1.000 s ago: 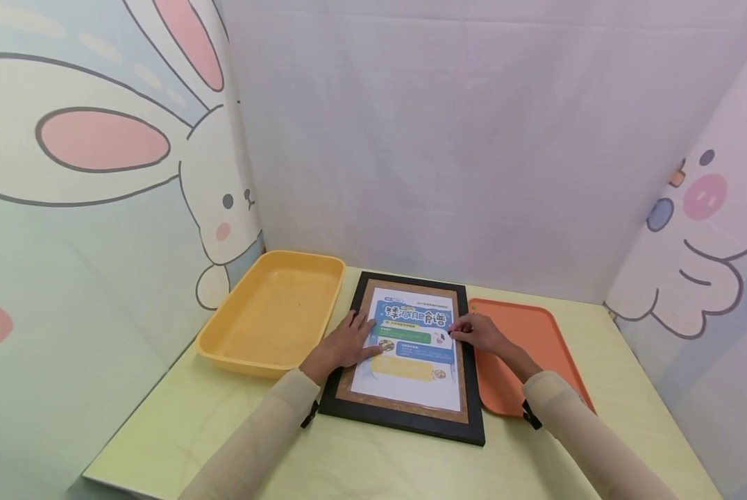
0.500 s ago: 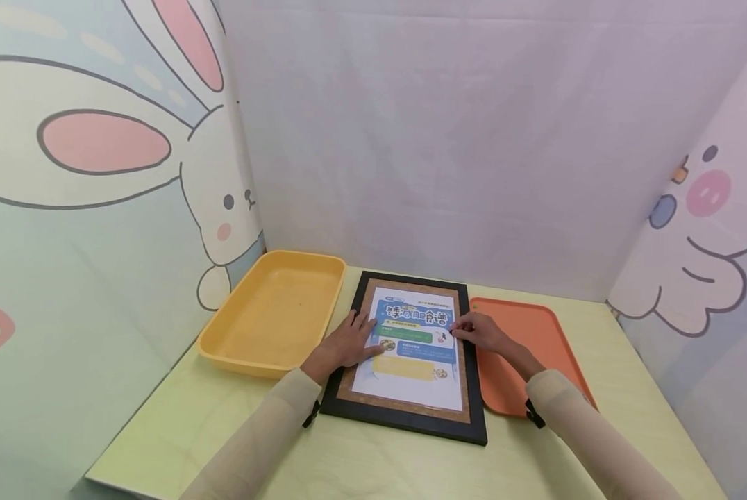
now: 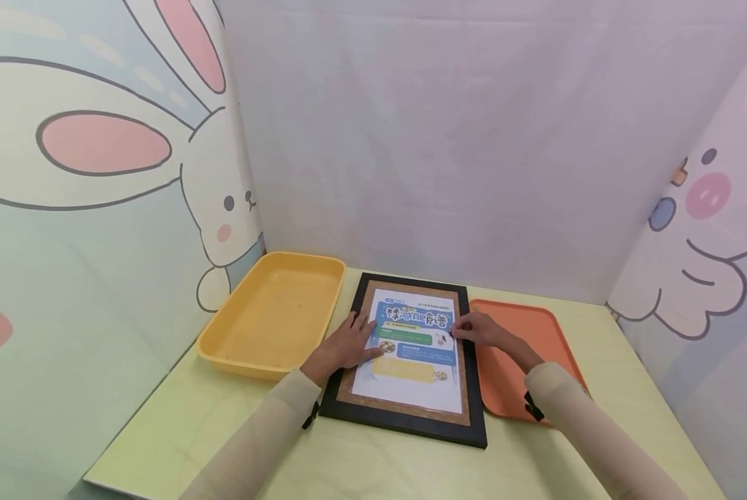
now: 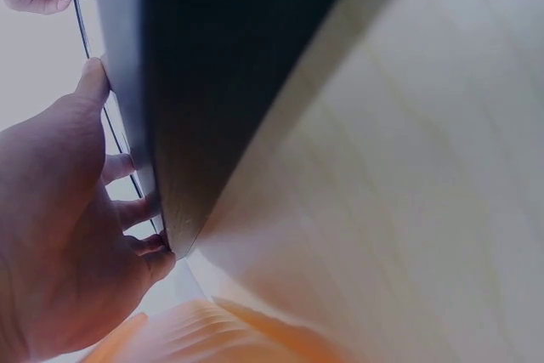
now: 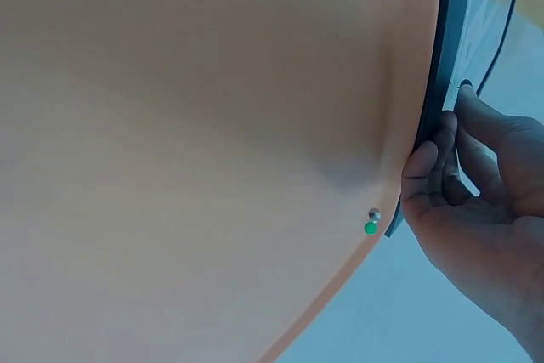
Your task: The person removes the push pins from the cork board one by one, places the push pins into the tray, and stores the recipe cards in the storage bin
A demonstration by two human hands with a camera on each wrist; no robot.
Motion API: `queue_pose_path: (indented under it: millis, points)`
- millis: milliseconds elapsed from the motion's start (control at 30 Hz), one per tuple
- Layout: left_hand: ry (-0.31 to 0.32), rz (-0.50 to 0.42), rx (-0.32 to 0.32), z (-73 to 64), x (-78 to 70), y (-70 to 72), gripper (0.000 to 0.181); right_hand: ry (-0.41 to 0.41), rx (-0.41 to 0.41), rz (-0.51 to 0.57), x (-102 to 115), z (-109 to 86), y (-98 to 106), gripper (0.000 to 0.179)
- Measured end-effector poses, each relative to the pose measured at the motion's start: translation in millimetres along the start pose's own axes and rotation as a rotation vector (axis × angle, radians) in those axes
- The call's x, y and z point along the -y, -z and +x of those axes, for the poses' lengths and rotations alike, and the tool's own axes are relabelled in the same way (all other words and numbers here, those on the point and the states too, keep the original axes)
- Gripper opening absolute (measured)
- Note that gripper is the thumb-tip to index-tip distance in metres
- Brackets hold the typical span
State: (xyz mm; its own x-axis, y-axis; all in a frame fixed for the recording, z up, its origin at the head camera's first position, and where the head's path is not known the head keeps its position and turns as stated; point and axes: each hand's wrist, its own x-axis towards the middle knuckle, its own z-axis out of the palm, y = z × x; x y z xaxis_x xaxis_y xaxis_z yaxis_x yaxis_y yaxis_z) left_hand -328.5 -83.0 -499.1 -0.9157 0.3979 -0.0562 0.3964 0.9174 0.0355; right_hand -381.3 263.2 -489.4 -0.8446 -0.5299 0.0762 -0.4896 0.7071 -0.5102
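A black-framed cork board [image 3: 405, 426] lies on the table with a printed paper poster [image 3: 411, 394] on it. My left hand [image 3: 346, 342] rests on the poster's left side, fingers spread and pressing it to the board; the left wrist view shows the same hand [image 4: 64, 227] along the frame's edge. My right hand [image 3: 482, 329] is at the poster's right edge. Its thumb and index finger pinch a small black push pin [image 5: 465, 83] against the paper, while the other fingers lie curled by the frame [image 5: 442, 57].
A yellow tray [image 3: 273, 298] stands at the left of the board. An orange tray [image 3: 530, 333] sits at the right, under my right forearm. In its corner lie a green pin [image 5: 371, 228] and a silver one [image 5: 374, 214]. Fabric walls surround the table [image 3: 223, 430].
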Motion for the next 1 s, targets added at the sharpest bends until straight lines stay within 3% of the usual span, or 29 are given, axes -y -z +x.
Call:
queue_pose_path:
  millis: [200,367,533,1000]
  points:
    - [0.001,-0.009,-0.004,-0.8,-0.9,2.2,0.080,-0.009,0.004,0.027,3.4,-2.7,1.8,0.015]
    - [-0.002,-0.013,-0.014,3.1,1.5,-4.7,0.081,-0.031,-0.039,0.071,1.6,-6.5,-1.5,0.015]
    - [-0.002,-0.015,-0.005,3.0,2.4,-8.4,0.083,-0.096,-0.073,0.089,-0.2,-9.2,-4.5,0.016]
    - [-0.015,0.012,-0.029,1.9,2.1,-9.3,0.081,-0.114,-0.115,0.056,-5.6,-15.4,4.1,0.014]
